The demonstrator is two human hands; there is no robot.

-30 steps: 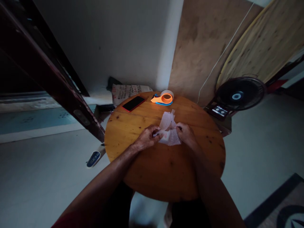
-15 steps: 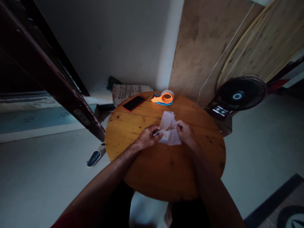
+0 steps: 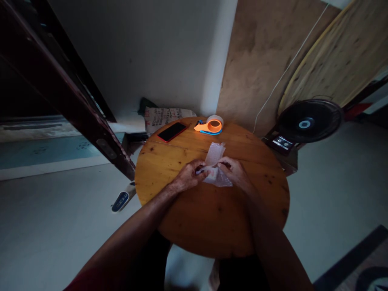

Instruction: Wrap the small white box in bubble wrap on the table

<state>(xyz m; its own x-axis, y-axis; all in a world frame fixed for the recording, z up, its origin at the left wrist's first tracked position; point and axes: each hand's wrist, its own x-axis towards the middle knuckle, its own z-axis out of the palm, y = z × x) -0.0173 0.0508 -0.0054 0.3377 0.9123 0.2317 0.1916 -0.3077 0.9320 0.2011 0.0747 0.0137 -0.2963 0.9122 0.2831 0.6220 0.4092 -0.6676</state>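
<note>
A sheet of bubble wrap (image 3: 215, 152) lies on the round wooden table (image 3: 194, 218), partly folded around a small white item (image 3: 213, 173) with faint reddish marks. What kind of item it is, I cannot make out. My left hand (image 3: 190, 175) pinches the left side of the wrap, thumb and fingers at the white item's edge. From the right, my right hand (image 3: 235, 171) grips a fold of the same wrap between thumb and fingers, close to the left fingertips. One strip of the wrap sticks out beyond both hands toward the far side.
An orange tape dispenser (image 3: 209, 127) with a clear roll sits at the table's far edge. Left of it lies a red-edged phone (image 3: 172, 132). A printed sack (image 3: 165, 117) leans by the wall, and a black fan (image 3: 309, 121) stands to the right.
My right hand has moved left and inward, drawing the right side of the bubble wrap over toward the white item. My left hand stays about where it was.
</note>
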